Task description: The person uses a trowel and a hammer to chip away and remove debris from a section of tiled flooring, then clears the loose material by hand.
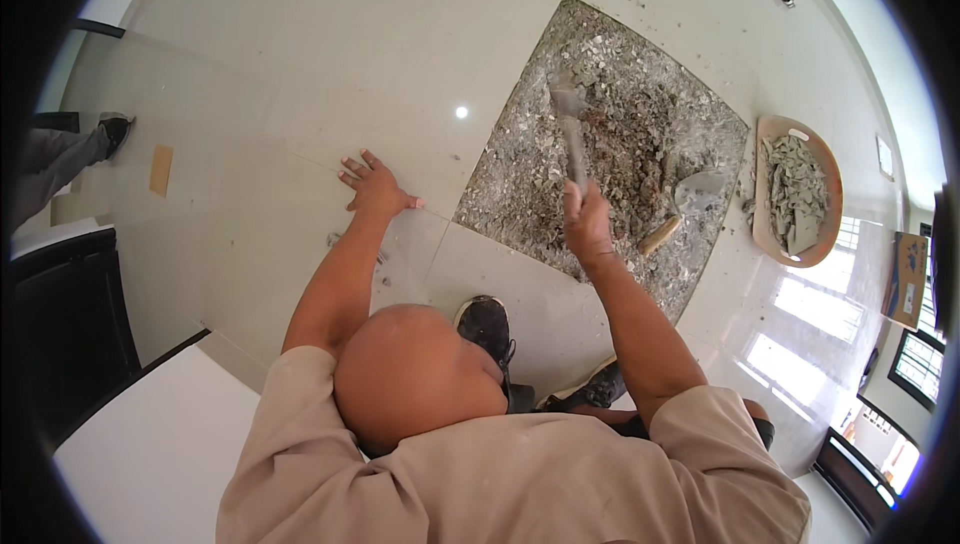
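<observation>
My right hand (588, 219) is closed round the handle of a hammer (575, 149). The hammer's head is smeared by motion above a square patch of broken-up floor (620, 64) where a tile is gone, showing grey and brown rubble. On the tiled floor left of the patch, my left hand (372, 189) rests with its fingers spread, holding nothing. A trowel (700, 191) with a wooden handle lies on the rubble to the right of my right hand.
An orange-brown tub (828, 194) of rubble stands right of the patch. A cardboard box (905, 281) is farther right. Small debris lies near my left forearm. At the left are a brown rectangular piece (161, 170), another person's shoe (115, 134), and a black chair (75, 314).
</observation>
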Action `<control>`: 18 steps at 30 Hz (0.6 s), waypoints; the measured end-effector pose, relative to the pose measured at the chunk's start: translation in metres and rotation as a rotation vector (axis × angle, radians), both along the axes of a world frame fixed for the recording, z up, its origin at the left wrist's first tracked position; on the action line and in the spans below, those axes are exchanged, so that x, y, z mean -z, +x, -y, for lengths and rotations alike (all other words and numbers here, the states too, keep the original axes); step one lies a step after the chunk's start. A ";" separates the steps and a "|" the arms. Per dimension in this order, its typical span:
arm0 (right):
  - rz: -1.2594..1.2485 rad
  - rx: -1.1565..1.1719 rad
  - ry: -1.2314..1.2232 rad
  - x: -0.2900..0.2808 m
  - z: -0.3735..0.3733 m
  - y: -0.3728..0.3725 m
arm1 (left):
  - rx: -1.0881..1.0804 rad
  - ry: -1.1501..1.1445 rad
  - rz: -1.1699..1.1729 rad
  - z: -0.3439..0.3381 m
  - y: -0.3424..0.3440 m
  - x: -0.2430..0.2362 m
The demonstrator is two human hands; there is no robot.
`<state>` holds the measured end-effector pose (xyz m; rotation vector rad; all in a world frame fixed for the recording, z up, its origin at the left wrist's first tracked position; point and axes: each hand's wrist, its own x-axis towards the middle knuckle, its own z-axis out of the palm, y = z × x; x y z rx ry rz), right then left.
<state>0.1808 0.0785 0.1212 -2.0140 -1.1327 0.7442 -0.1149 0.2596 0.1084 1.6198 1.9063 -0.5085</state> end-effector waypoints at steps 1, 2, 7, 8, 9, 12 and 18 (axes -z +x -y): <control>0.065 0.028 -0.413 0.015 0.007 0.008 | 0.003 0.001 0.011 0.002 0.005 0.001; 0.064 0.020 -0.413 0.014 0.007 0.006 | 0.006 -0.005 0.005 0.007 0.002 0.003; -0.015 -0.010 -0.019 -0.078 -0.022 -0.036 | -0.026 0.033 -0.043 0.007 -0.035 -0.002; -0.128 -0.015 0.153 -0.096 -0.024 -0.038 | -0.028 0.034 -0.038 0.006 -0.033 -0.002; -0.129 -0.015 0.153 -0.094 -0.019 -0.040 | -0.031 0.035 -0.036 0.006 -0.034 -0.003; -0.153 -0.097 0.501 -0.030 0.014 -0.016 | 0.015 0.028 0.027 0.005 -0.005 -0.005; -0.161 0.123 -0.413 -0.042 0.017 -0.018 | 0.361 0.086 -0.108 -0.016 -0.046 0.044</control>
